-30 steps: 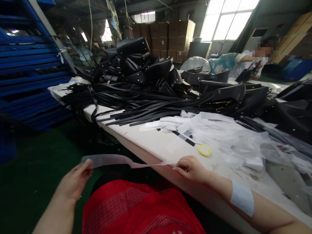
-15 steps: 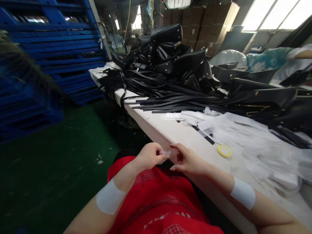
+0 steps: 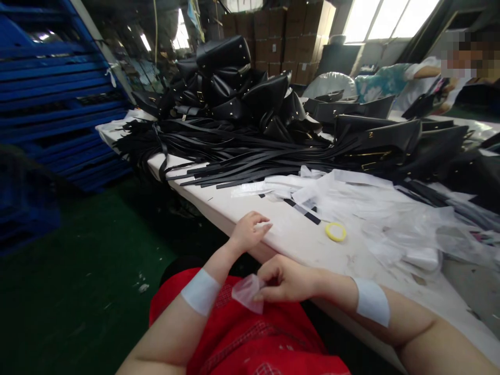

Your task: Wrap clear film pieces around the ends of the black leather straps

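My right hand [image 3: 287,278] is closed in a pinch on a small piece of translucent plastic film [image 3: 249,294], which hangs over the red apron [image 3: 250,344]. Just above it, at the edge of the white table [image 3: 219,211], my left hand [image 3: 250,232] has its fingers slightly curled and apart, with nothing clearly held. Both forearms wear a pale wrap. To the right of my hands lies a yellow ring-shaped roll [image 3: 335,232], beside short black strips [image 3: 308,213].
Crumpled white film [image 3: 351,192] covers the table's right part. Long black straps [image 3: 234,151] and piled black bags [image 3: 230,83] lie behind. A co-worker's arms [image 3: 424,73] are across the table. Blue pallets [image 3: 58,99] stand left; cartons [image 3: 269,41] at the back.
The film has passed from my left hand's pinch to my right hand. My left hand has opened and moved up to the table edge, the right one down. The view has turned rightward.
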`<action>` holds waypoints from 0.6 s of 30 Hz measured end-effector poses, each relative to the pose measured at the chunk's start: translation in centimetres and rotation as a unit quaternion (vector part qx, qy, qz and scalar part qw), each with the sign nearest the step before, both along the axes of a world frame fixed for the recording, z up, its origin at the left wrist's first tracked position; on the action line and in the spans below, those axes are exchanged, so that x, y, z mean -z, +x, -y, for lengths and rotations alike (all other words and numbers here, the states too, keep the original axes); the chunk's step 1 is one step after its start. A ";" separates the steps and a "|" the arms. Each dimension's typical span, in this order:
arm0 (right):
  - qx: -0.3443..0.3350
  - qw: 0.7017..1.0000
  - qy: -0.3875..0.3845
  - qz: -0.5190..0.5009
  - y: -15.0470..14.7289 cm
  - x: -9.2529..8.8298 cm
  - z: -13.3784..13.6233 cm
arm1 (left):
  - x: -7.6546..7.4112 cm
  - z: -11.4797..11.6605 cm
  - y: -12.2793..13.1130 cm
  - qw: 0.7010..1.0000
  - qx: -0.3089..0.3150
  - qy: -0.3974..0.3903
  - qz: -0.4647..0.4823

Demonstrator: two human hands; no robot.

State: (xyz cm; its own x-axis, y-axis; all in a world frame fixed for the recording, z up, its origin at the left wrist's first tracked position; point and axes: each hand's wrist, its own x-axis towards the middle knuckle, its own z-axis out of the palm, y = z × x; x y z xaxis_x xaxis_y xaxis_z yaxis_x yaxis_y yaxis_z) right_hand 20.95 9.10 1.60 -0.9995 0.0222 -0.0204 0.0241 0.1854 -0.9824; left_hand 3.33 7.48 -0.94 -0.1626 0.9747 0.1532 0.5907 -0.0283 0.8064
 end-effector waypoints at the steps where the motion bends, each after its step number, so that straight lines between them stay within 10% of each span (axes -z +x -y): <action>1: -0.011 1.000 0.005 -0.011 0.1 -0.2 0.3 | 0.4 -0.8 0.5 0.996 0.022 -0.005 -0.083; 8: 0.034 0.999 0.023 -0.024 0.1 -0.2 -0.4 | 0.3 -2.6 3.3 0.906 0.161 -0.044 -0.389; 18: 0.097 0.994 -0.044 -0.022 0.0 0.1 -0.7 | -0.4 -4.4 3.1 0.888 0.187 -0.065 -0.415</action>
